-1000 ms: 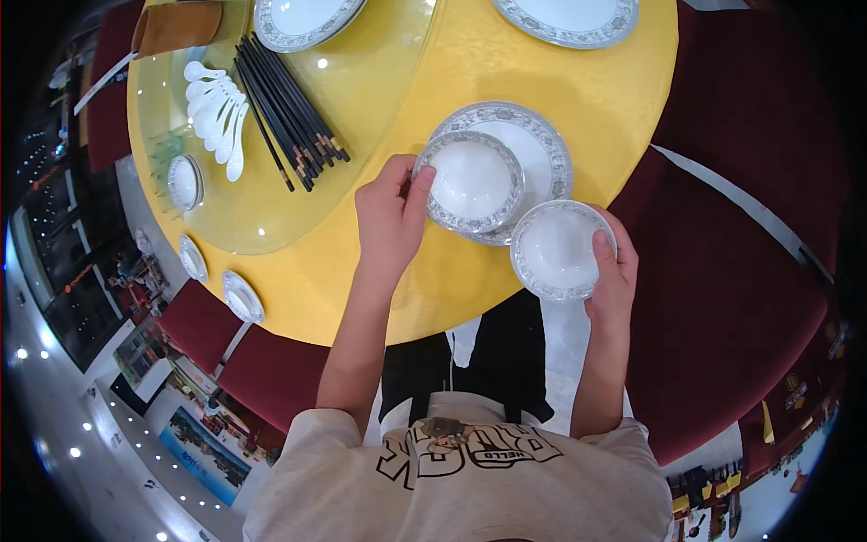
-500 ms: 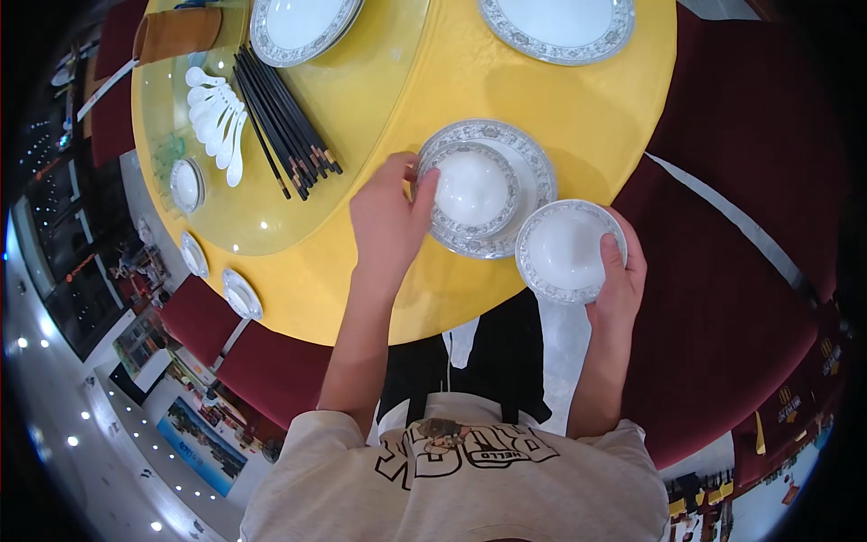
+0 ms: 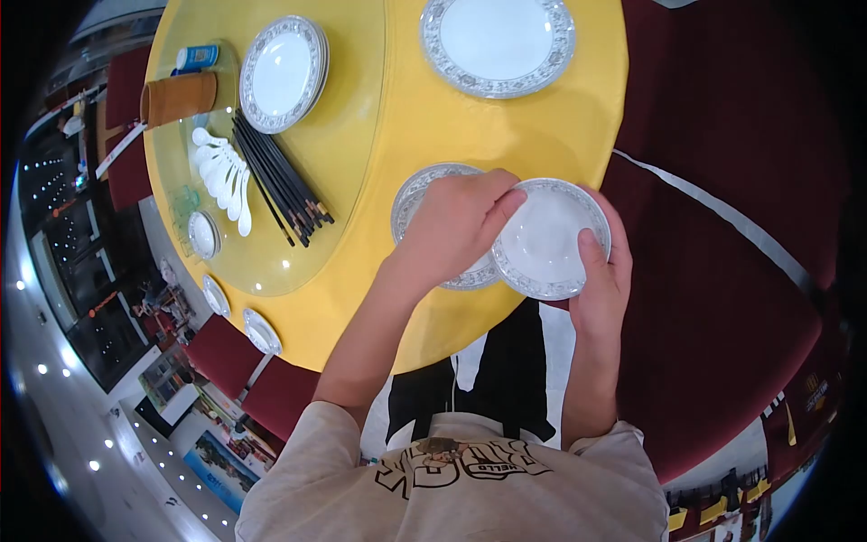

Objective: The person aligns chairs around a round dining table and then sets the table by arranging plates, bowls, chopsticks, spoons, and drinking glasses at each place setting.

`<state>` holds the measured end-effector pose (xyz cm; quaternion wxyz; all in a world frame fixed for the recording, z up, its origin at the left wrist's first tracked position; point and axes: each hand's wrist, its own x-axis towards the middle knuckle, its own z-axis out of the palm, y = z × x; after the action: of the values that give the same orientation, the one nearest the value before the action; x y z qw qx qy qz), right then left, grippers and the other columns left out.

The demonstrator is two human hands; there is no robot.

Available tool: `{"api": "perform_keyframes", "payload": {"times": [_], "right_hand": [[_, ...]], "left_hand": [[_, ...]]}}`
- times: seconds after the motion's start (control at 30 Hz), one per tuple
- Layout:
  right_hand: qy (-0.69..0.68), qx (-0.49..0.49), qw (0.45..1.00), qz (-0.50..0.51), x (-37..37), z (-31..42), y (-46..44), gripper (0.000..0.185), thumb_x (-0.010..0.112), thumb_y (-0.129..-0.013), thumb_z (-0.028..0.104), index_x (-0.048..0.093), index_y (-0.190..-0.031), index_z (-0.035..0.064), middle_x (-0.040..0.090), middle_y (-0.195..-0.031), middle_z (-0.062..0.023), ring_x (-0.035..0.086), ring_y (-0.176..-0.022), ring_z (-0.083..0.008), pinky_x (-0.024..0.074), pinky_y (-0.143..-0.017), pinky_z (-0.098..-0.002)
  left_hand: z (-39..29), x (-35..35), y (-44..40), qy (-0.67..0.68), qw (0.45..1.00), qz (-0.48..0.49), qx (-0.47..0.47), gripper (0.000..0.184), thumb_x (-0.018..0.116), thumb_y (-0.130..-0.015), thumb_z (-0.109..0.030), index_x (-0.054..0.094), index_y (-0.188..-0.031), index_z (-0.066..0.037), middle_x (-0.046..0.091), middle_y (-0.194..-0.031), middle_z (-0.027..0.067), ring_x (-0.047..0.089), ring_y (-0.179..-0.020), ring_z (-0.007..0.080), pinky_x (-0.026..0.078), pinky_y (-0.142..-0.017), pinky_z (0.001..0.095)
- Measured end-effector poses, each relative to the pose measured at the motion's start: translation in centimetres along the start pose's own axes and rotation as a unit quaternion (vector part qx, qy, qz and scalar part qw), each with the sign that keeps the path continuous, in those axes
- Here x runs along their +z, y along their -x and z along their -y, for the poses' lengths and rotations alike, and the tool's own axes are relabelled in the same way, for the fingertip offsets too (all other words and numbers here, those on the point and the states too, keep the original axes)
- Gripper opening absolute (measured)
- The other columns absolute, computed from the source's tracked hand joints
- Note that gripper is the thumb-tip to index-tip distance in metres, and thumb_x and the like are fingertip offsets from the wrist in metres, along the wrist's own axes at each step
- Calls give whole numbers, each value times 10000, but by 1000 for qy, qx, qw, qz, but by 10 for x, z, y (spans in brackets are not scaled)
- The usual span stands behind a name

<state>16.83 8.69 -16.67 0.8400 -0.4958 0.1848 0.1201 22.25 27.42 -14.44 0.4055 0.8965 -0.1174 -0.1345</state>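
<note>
A white bowl (image 3: pixel 549 242) with a grey patterned rim is held above the table's front edge. My right hand (image 3: pixel 603 271) grips its right side, thumb over the rim and fingers beneath. At its upper left rim, my left hand (image 3: pixel 456 221) is closed with thumb and fingertips pinching the edge. Below my left hand lies a patterned plate (image 3: pixel 404 210), partly covered by that hand and the bowl. Its visible part carries no bowl, though its middle is hidden. Whether a second bowl is nested with the held one, I cannot tell.
On the glass turntable (image 3: pixel 348 172) lie black chopsticks (image 3: pixel 280 181), white spoons (image 3: pixel 223 176), stacked plates (image 3: pixel 283 74) and a brown holder (image 3: pixel 179 99). Another plate (image 3: pixel 497 41) sits farther back on the yellow cloth. A dark red chair (image 3: pixel 713 298) stands at the right.
My left hand has moved right from the small bowl on the plate to the held bowl's rim. That small bowl no longer shows on the plate. The view has shifted.
</note>
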Motion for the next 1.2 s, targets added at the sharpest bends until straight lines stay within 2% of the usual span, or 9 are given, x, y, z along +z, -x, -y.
{"api": "perform_keyframes", "payload": {"times": [0.07,0.13,0.17,0.23,0.43,0.8,0.93,1.0,1.2], "right_hand": [[-1,-8,1000,-15,1,5,-4,467,525,-1024,128,426,-1463,2,526,-1416,-182,565,-1269,-245,550,-979,-375],[19,-24,999,-19,-2,8,-4,507,489,-1025,103,355,-1508,29,474,-1457,-189,541,-1291,-244,587,-920,-361],[22,-15,999,-37,-8,9,-4,539,545,-1003,115,359,-1505,48,529,-1393,-154,563,-1229,-207,581,-879,-315],[31,-6,999,-39,-21,8,-2,495,545,-1001,108,400,-1471,51,556,-1354,-144,595,-1174,-190,589,-815,-284],[28,40,998,-51,-40,2,2,386,521,-1006,75,476,-1388,45,625,-1217,-115,645,-1007,-144,557,-660,-225],[-5,27,993,-117,-39,-10,5,314,524,-982,-12,541,-1291,39,658,-1099,-90,642,-855,-118,485,-578,-200],[9,14,992,-129,-31,-16,12,297,532,-974,-13,558,-1264,47,658,-1069,-76,624,-820,-112,456,-587,-204],[22,14,992,-121,-20,-16,16,288,534,-975,-9,559,-1256,46,656,-1061,-72,616,-809,-107,447,-584,-204],[70,-23,995,-74,31,-32,30,222,518,-973,-6,561,-1189,28,656,-1017,-64,580,-765,-84,416,-579,-194]], "left_hand": [[6,-4,-13,-22,1000,8,-7,134,620,-967,-127,649,-936,0,577,-673,66,601,-605,165,468,-579,337],[14,-12,-32,18,990,-33,-137,201,600,-996,-162,636,-897,9,604,-671,63,615,-581,138,464,-537,324],[19,-15,-43,16,990,-33,-134,201,600,-996,-162,636,-897,9,604,-671,63,615,-581,138,464,-537,324],[34,-22,-66,122,966,-141,-176,268,572,-1019,-187,630,-866,26,622,-678,61,601,-548,114,459,-503,287],[66,-30,-117,154,942,-223,-197,302,537,-1019,-175,655,-896,74,643,-689,88,611,-537,136,493,-511,271],[90,-36,-132,81,961,-172,-203,324,540,-1001,-203,655,-999,100,709,-754,129,672,-556,165,534,-501,298],[84,-41,-113,45,957,-217,-188,338,531,-1006,-213,639,-1071,100,716,-760,133,688,-583,164,536,-526,291],[87,-43,-89,3,952,-281,-121,333,539,-1004,-213,628,-1129,82,722,-777,126,686,-598,162,527,-556,281],[90,-71,33,84,921,-347,-158,217,593,-974,-121,642,-1129,24,697,-786,70,605,-606,83,478,-577,245]]}}
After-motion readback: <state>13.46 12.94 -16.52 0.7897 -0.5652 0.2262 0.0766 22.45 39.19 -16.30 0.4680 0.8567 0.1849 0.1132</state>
